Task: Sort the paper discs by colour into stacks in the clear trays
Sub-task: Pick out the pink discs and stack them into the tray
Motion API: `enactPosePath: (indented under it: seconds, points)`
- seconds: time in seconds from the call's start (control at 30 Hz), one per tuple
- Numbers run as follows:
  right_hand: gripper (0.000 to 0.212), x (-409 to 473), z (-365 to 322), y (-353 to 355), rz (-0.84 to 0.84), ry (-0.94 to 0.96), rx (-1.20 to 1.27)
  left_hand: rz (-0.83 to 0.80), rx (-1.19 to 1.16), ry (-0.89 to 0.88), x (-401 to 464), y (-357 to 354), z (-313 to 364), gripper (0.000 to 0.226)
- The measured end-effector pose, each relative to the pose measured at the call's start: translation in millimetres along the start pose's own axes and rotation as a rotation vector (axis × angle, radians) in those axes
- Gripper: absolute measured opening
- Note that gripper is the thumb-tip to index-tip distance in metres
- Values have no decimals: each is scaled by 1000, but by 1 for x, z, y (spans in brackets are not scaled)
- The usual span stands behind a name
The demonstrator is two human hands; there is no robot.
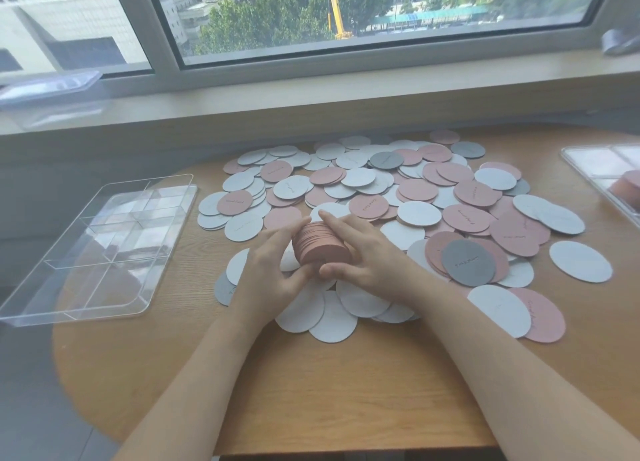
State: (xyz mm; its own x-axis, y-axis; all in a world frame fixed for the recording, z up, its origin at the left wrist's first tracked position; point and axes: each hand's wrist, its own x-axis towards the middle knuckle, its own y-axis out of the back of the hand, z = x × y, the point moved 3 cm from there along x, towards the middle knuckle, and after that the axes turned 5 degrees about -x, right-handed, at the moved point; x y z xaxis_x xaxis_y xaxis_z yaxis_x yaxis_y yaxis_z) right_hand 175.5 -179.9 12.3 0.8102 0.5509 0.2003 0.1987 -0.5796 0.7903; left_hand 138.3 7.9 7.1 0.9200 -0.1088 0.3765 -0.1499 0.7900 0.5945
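Round wooden table point(311, 384) beneath a window point(346, 10) — left hand point(273, 270) and right hand point(367, 249) clamped together around a pink disc stack point(322, 246) amid scattered discs point(415, 197).

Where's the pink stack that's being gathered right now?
In the head view, the pink stack sits centre frame, gripped between the left hand and right hand, just above the loose discs on the wooden table.
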Motion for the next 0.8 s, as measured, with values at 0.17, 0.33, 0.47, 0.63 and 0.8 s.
enactPosePath:
  seconds: [0.17, 0.33, 0.47, 0.63, 0.8]
  points:
    - [90, 2, -1, -2, 35, 71, -113, -137, 193, 13, 1, -6, 0, 84]
    - [88, 2, 1, -4, 41, 56, -31, -180, 204, -9, 3, -1, -3, 76]
    - [83, 3, 8, -2, 62, 27, 64, -66, 117, -15, 15, 15, 1, 71]
    - [87, 3, 15, 5, 84, 2, 53, 125, 203, 273, 60, 54, -35, 35]
    - [90, 1, 14, 8, 83, -34, 73, 40, 402, 456, 95, 66, -77, 47]
